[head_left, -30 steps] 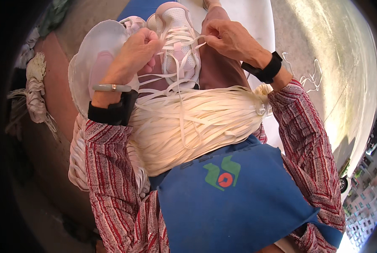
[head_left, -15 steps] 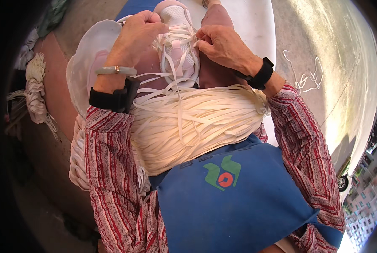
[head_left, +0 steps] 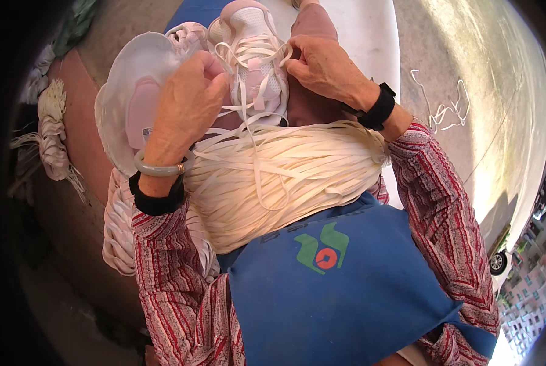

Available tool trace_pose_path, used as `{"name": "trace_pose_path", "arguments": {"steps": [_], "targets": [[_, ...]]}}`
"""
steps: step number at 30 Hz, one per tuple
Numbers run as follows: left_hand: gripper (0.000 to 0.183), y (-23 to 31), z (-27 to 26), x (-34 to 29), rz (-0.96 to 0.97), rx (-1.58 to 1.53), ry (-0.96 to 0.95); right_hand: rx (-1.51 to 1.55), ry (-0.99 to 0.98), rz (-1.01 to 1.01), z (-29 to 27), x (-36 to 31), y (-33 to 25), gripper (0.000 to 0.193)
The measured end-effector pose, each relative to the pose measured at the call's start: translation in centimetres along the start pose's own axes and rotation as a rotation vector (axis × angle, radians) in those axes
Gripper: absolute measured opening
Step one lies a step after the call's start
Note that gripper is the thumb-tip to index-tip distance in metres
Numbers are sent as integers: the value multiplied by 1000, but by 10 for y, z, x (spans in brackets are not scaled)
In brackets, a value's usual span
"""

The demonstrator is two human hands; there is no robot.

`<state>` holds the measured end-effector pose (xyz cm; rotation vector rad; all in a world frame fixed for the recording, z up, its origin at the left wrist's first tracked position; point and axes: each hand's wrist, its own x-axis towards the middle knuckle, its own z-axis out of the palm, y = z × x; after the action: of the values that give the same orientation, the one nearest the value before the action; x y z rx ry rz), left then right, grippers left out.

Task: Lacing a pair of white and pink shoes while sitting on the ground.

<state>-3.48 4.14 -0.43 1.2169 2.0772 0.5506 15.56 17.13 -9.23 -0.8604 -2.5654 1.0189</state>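
Note:
A pink and white sneaker [head_left: 260,91] stands between my knees, with white shoelace [head_left: 253,52] threaded through its upper part. Left of the shoe, my left hand [head_left: 190,100] is closed, thumb and forefinger together, where a loop of the lace runs to it; the fingertips are partly hidden. At the shoe's right edge my right hand [head_left: 328,67] pinches a lace by the eyelets. A loose lace end hangs down over a thick bundle of cream laces [head_left: 285,177] across my lap.
A second pink shoe [head_left: 187,38] and a whitish tray [head_left: 117,79] with a pink pad are at the left. Braided lace bundles [head_left: 53,134] hang further left. A blue apron [head_left: 334,293] covers my lap. Loose white laces [head_left: 447,113] lie on the floor at the right.
My left hand has moved from the shoe's top down and left, uncovering the second shoe and the lace loop. My right hand has stayed almost in place.

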Motion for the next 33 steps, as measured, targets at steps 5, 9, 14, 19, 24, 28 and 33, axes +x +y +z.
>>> {"name": "trace_pose_path", "arguments": {"steps": [5, 9, 14, 19, 24, 28, 33], "targets": [[24, -10, 12, -21, 170, 240, -198, 174, -100, 130, -7, 0, -12, 18], [20, -14, 27, -30, 233, 265, -130, -268, 217, -179, -8, 0, -7, 15], [21, -21, 47, -30, 325, 344, 3, -410, 138, -127, -13, 12, -6, 13], [21, -15, 36, -27, 230, 279, -126, -225, 121, -85, -16, 5, 3, 13], [29, -2, 7, -38, -272, -639, -485, 141, 41, -136, -31, -15, -13, 17], [32, 1, -1, -41, -243, -662, -445, 69, 18, -334, -14, -26, -39, 28], [35, 7, -5, -39, -104, -607, -481, -29, -76, -363, -6, -23, -51, 13]]}}
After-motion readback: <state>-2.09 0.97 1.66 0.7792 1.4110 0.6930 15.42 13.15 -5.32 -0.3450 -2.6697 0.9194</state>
